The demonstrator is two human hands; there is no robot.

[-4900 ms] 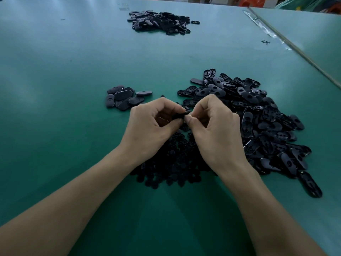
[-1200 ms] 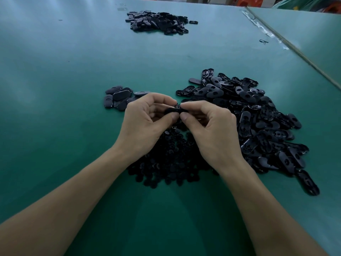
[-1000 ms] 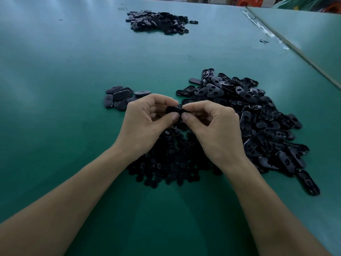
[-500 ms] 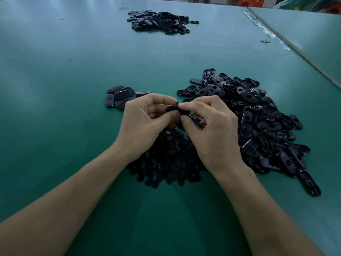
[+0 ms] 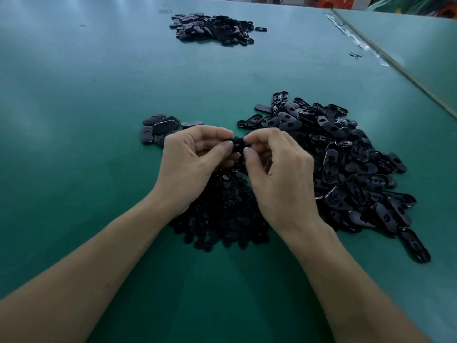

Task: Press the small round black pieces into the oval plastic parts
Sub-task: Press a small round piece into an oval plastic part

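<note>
Head view, looking down: two bare forearms reach in from the near edge over a green table (image 5: 74, 149). Under and between the wrists lies a heap of small round black pieces (image 5: 222, 214), spread flat on the green surface. Just above that heap the two hands meet. The left hand (image 5: 193, 164) has its fingers curled and its thumb pressed against one end of a black oval plastic part (image 5: 238, 144). The right hand (image 5: 279, 179) pinches the other end between thumb and forefinger, its other fingers folded in toward the palm. The part is held off the table, lying roughly level between the fingertips. It is mostly hidden by them, so I cannot tell whether a round piece sits in it, though a small pale spot on its near face may be a hole. To the right of the hands a large loose pile of oval parts (image 5: 346, 164) spreads out, many showing a hole or ribbed inside; its near tip reaches toward the right forearm. Beyond the left hand, touching its knuckles in this view, lies a small cluster of oval parts (image 5: 158, 126) with smooth sides up. Well apart, far across the table, sits another dark pile (image 5: 212, 28). A taped seam (image 5: 358, 43) runs diagonally at the far right.
</note>
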